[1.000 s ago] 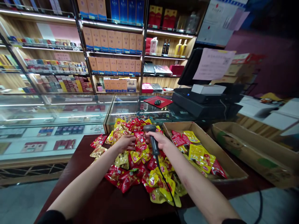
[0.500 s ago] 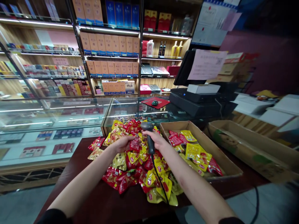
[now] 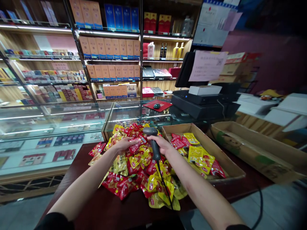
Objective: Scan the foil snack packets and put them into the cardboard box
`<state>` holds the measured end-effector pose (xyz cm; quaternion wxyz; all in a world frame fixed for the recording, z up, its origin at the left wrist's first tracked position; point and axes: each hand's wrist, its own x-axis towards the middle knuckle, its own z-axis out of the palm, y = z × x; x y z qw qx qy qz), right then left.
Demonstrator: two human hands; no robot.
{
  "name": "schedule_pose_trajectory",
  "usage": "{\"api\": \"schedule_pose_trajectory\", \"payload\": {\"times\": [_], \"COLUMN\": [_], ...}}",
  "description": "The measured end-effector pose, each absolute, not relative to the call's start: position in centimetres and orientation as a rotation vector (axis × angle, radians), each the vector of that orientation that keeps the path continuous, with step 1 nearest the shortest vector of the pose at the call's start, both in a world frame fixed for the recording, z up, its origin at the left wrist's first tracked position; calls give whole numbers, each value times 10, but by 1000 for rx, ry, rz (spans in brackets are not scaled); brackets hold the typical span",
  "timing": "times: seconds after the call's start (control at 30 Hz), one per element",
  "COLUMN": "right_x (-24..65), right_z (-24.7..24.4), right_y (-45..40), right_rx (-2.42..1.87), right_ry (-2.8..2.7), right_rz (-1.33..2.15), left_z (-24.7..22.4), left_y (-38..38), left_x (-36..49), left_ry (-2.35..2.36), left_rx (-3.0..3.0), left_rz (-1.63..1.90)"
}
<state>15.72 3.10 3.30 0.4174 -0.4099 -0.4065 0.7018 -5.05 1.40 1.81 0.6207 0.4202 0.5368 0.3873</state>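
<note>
My right hand [image 3: 160, 144] is wrapped round the handle of a dark grey barcode scanner [image 3: 155, 149], whose cable runs down toward the table's front. The scanner's head points left. Pinched in my left hand [image 3: 125, 144] is a red snack packet [image 3: 135, 146], held just left of the scanner's head. Beneath both hands spreads a heap of shiny red and yellow snack packets [image 3: 137, 159] on the dark red-brown table [image 3: 91, 198]. To the right, a shallow cardboard box [image 3: 230, 161] holds several more packets [image 3: 201, 156], yellow and red.
Another cardboard box [image 3: 251, 153] stands farther right. Behind the heap is a glass display counter [image 3: 129, 111] with a mouse [image 3: 156, 106] on a red pad. A monitor [image 3: 185, 70] stands above a black cash drawer [image 3: 196, 107]. Shelves of boxed goods [image 3: 107, 48] line the back wall.
My left hand has turned the red packet, so a pale printed patch now shows near the scanner's head. My right hand keeps hold of the scanner. The whole view has shifted slightly.
</note>
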Motion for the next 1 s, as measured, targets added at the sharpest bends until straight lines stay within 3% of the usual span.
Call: {"api": "schedule_pose_trajectory", "payload": {"times": [0.27, 0.5, 0.77, 1.0], "right_x": [159, 152, 155, 144], "right_z": [34, 26, 25, 24], "right_y": [34, 27, -25, -73], "right_rx": [-967, -933, -1168, -1151], "right_ry": [-1371, -1034, -1182, -1109], "right_rz": [1666, 1704, 1463, 1672], "left_z": [28, 21, 12, 6], "left_y": [32, 44, 38, 41], "left_x": [-55, -41, -33, -25], "left_ry": [1276, 1169, 1103, 1195], "left_rx": [1195, 767, 649, 608], "left_rz": [766, 1009, 995, 1001]}}
